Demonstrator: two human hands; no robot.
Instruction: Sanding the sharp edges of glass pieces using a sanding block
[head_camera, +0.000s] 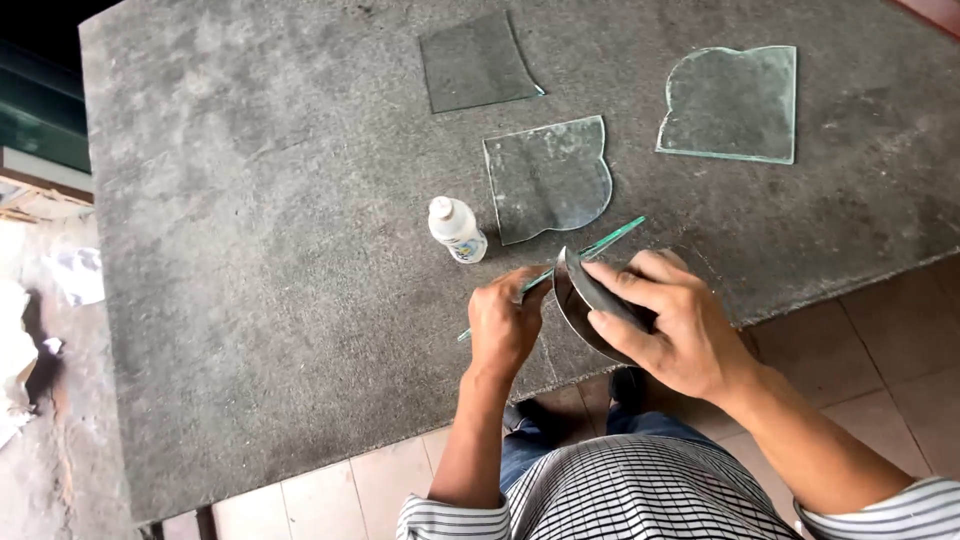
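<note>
hands at the near edge of a grey tabletop (250, 300), head view. my left hand (505, 325) is closed in a fist round a thin greenish glass strip (610, 236), which runs on a slant from below the fist up to the right; its upper end shows clear of both hands. my right hand (665, 320) is curled, fingers and thumb pinching a dark curved piece (590, 300) held on edge and tilted, its upper tip touching or just beside the strip; i cannot tell which. what the dark piece is made of i cannot tell. both things are lifted a little above the tabletop, near its front edge.

behind the hands lie three cut glass panes: a scalloped pane (550, 178) nearest, a squarish pane (475, 62) further back, and a lobed pane (733, 103) to the right, all flat and well apart from one another. a small white bottle (457, 230) lies just beside the scalloped pane, near my left hand.

handling note, as i judge it: i would keep the left grip firm but low on the strip, since thin glass may snap or cut along its raw edge; hold the curved piece steady by its flat faces, not its rim; work slowly over the tabletop so a dropped part lands short; keep my elbows clear of the bottle.
</note>
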